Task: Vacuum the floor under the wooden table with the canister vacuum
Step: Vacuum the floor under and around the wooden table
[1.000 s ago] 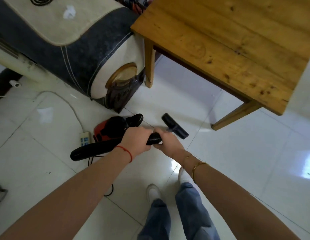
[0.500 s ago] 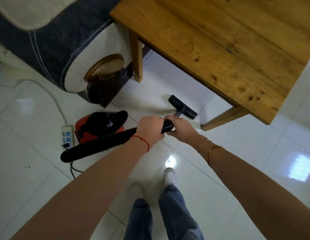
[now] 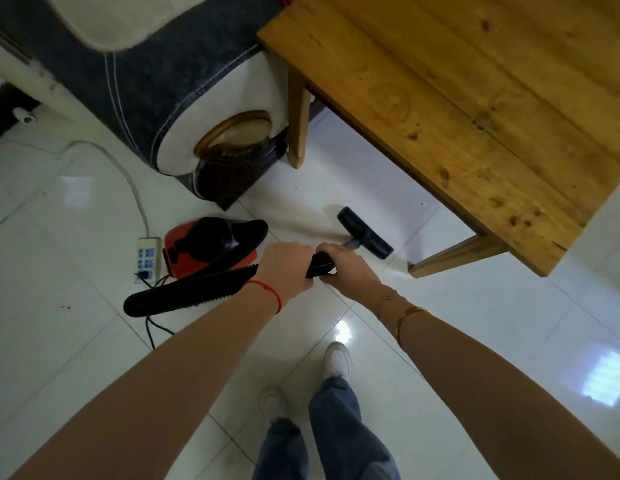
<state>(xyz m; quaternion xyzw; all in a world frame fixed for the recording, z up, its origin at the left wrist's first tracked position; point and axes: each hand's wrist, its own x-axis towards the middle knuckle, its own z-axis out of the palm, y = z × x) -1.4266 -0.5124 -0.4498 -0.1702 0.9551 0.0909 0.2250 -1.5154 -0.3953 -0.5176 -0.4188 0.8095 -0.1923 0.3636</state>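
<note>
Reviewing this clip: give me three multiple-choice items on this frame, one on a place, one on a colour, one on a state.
1. Where is the brush head?
A. on the tiles beside the wooden table's near edge
B. on the tabletop
C. on the sofa

2. What colour is the canister vacuum's body?
A. blue
B. red
C. white

3. How is the hose held?
A. left hand alone
B. lying untouched
C. both hands grip it

Key: 1 A, the head rests on the floor between the two visible table legs. 2 B, red shell with black top. 3 C, left hand and right hand wrap it.
</note>
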